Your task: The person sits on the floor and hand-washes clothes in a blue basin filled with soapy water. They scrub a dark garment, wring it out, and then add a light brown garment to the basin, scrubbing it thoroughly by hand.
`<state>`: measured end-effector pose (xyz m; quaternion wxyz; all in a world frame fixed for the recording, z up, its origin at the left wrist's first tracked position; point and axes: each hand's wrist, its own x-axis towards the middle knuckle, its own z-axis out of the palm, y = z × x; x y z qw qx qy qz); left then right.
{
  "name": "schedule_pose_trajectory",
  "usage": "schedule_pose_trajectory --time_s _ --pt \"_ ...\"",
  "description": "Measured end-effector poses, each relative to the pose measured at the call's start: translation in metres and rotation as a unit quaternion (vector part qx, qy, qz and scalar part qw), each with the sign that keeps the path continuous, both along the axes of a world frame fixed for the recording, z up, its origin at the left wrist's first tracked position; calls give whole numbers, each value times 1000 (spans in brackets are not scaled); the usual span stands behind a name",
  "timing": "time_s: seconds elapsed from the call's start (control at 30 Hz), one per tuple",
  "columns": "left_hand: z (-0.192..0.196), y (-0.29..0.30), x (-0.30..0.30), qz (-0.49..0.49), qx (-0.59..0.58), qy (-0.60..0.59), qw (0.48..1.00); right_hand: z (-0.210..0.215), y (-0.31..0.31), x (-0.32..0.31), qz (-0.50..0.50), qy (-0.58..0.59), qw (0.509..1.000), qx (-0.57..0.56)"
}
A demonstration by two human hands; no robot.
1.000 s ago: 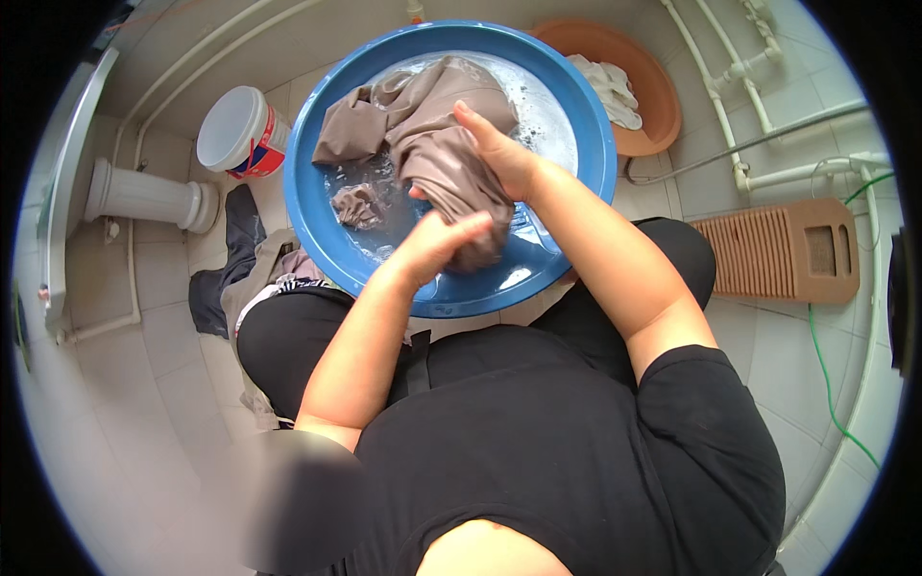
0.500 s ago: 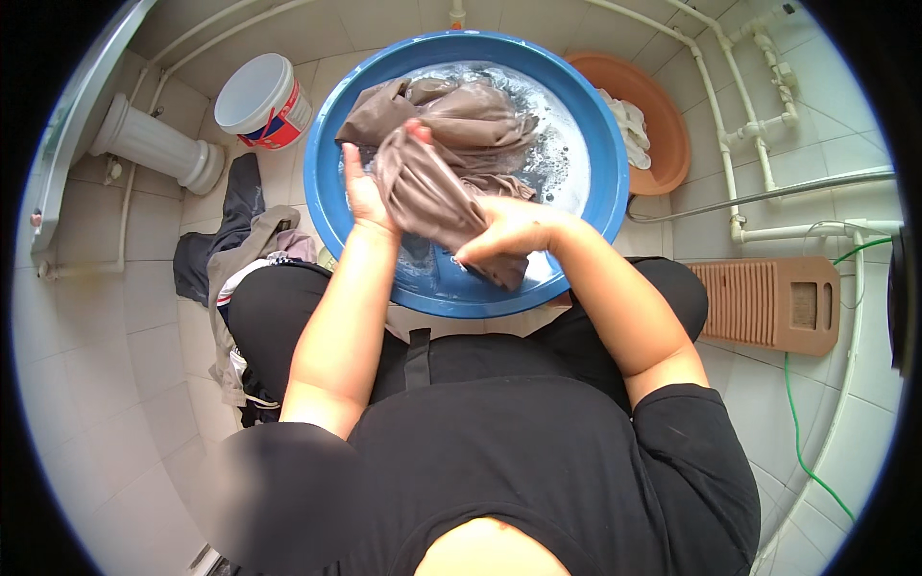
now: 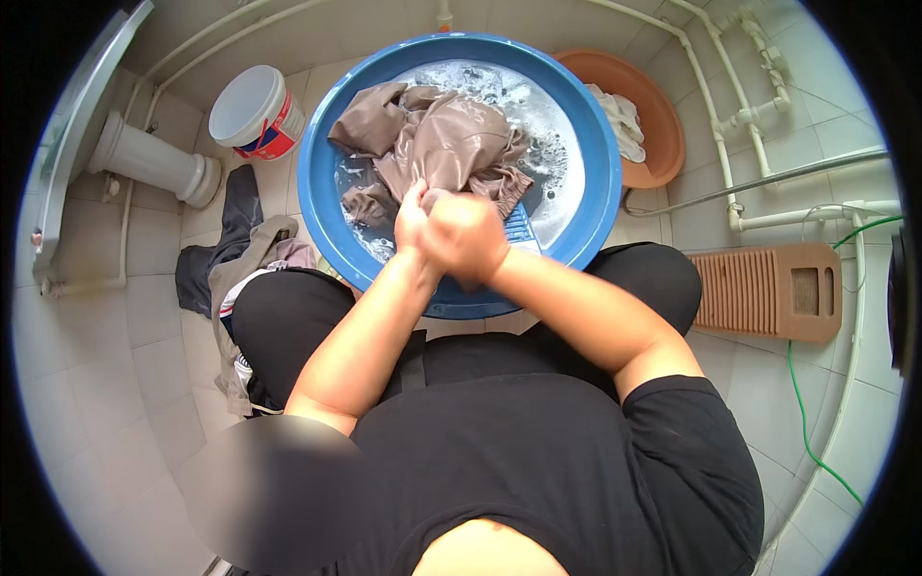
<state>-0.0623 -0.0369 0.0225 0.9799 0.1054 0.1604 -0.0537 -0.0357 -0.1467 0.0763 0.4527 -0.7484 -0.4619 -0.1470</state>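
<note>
1. Garment [image 3: 442, 144]: a wet taupe cloth lay heaped in soapy water inside the blue basin [image 3: 600, 182], with one end drawn toward the near rim and into the hands.
2. Hands: the left hand [image 3: 413, 223] and right hand [image 3: 468, 238] were pressed together, both closed tight on a bunched fold of the garment, directly above the near part of the basin. The rest of the cloth lay just beyond the knuckles.
3. Risk, judged: the basin sat close between the knees on a tiled floor [image 3: 125, 326]; hard rubbing at the rim could slop soapy water over the edge and make the tiles slick.
4. Risk, judged: the tight grip on a small fold could strain the thin fabric if twisted sharply.
5. Surroundings: an orange basin [image 3: 663, 115] holding a pale cloth [image 3: 622, 120] stood touching the blue one on the right. A ribbed washboard [image 3: 768, 288] lay on the floor to the right. A white bucket [image 3: 254, 110] and a heap of dark clothes [image 3: 230, 250] lay to the left, near a white pedestal [image 3: 144, 158].
</note>
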Motion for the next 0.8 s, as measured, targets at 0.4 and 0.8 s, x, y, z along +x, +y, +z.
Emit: schedule_pose_trajectory --time_s 0.4,0.8 --pt "41 -37 2 149 159 159 963 -6 9 15 -85 267 960 7" --pt "55 -40 3 115 141 180 967 -4 4 19 -106 404 906 62"
